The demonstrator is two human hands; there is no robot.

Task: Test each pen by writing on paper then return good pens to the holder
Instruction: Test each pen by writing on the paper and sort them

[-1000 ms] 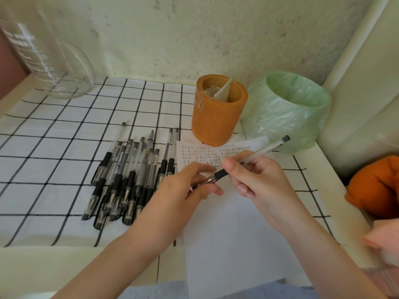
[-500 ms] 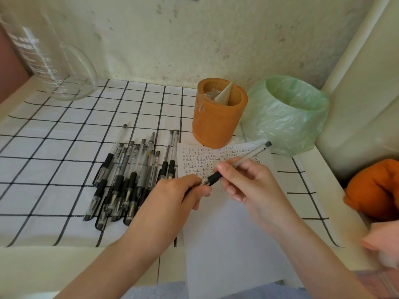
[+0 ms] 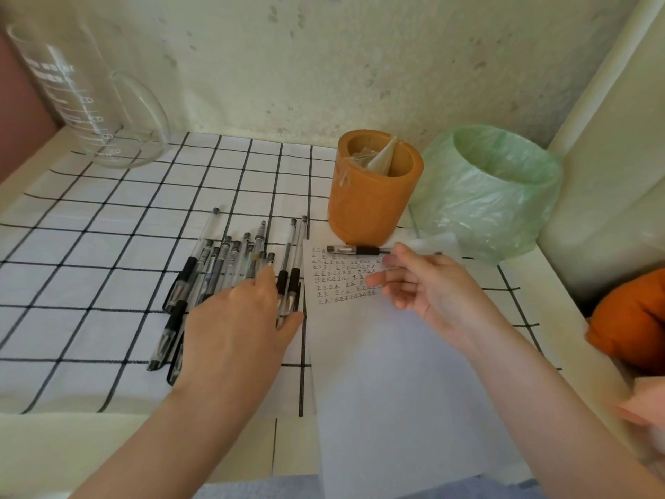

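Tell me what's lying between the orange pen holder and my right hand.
One black-gripped pen, lying crosswise on the paper before the holder; the right hand reaches it with a fingertip. Head view.

Clear plastic pens (image 3: pixel 230 279) with black rubbery grips lie on matt checked cloth (image 3: pixel 90 246), beside matt white paper (image 3: pixel 388 372), a crinkled glossy green plastic bag (image 3: pixel 489 196) and a smooth glass jug (image 3: pixel 90 102).

Bare L hand (image 3: pixel 237 329), bare R hand (image 3: pixel 431 293), forearms (image 3: pixel 172 430) bare to btm edge
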